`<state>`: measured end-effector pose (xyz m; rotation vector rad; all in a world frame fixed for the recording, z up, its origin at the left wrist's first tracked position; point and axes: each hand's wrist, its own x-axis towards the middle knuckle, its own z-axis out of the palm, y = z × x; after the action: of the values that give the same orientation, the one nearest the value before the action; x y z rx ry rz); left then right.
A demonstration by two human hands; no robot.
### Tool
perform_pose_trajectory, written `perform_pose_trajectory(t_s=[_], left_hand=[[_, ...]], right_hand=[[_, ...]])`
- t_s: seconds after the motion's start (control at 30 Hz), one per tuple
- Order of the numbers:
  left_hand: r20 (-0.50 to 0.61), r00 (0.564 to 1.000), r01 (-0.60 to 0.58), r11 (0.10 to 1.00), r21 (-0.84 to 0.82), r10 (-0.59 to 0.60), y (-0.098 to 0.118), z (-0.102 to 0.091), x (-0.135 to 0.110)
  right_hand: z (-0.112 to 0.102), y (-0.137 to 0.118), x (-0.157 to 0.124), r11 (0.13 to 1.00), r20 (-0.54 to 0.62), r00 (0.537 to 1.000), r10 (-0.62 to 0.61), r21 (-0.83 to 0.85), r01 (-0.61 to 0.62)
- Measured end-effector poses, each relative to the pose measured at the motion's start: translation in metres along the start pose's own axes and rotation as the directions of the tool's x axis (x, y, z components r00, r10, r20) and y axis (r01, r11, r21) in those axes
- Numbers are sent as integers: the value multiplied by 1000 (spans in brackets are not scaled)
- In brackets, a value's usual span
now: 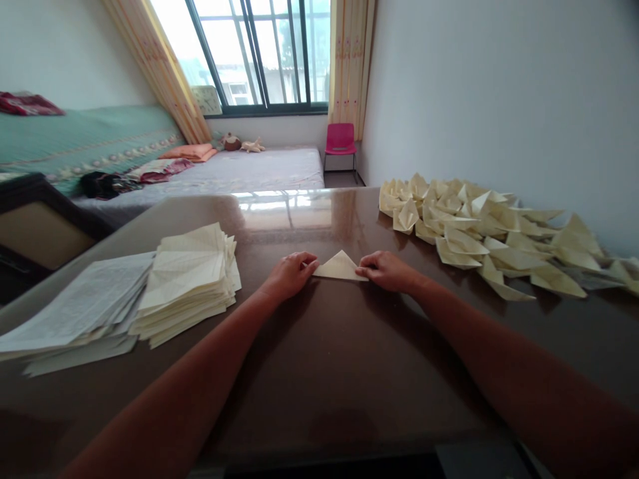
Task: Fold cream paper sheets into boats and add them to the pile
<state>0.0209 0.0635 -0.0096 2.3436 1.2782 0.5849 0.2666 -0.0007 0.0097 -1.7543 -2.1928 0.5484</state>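
Observation:
Between my two hands is a small cream sheet of folded paper (340, 267), shaped like a hat with a peak pointing away from me and a straight band along its near side. My left hand (293, 273) pinches its left end, thumb and fingers closed. At the right end, my right hand (385, 270) grips the corner in the same way. To the left lies a thick stack of cream paper sheets (187, 276), the top one creased. Many folded paper boats (464, 226) are heaped on the right side of the brown table (319, 359).
A pile of printed white sheets (84, 306) lies at the table's left, touching the cream stack. A dark chair (44, 226) stands beyond the left edge. Behind the table are a bed (269, 169), a pink chair (340, 141) and a window. A wall (479, 100) borders the right.

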Motion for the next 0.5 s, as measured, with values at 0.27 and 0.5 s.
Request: perform_pose_trajectory(t_s=[0.27,0.5], left_hand=[[126,982,182,866,-465,-139,7,-2,-3],[219,964,261,706,-658,-153,16,1,-6]], right_hand=[[1,0,-1,984,61,998,-17,176,6],[-9,2,-5,993,140,990,-8,117,-9]])
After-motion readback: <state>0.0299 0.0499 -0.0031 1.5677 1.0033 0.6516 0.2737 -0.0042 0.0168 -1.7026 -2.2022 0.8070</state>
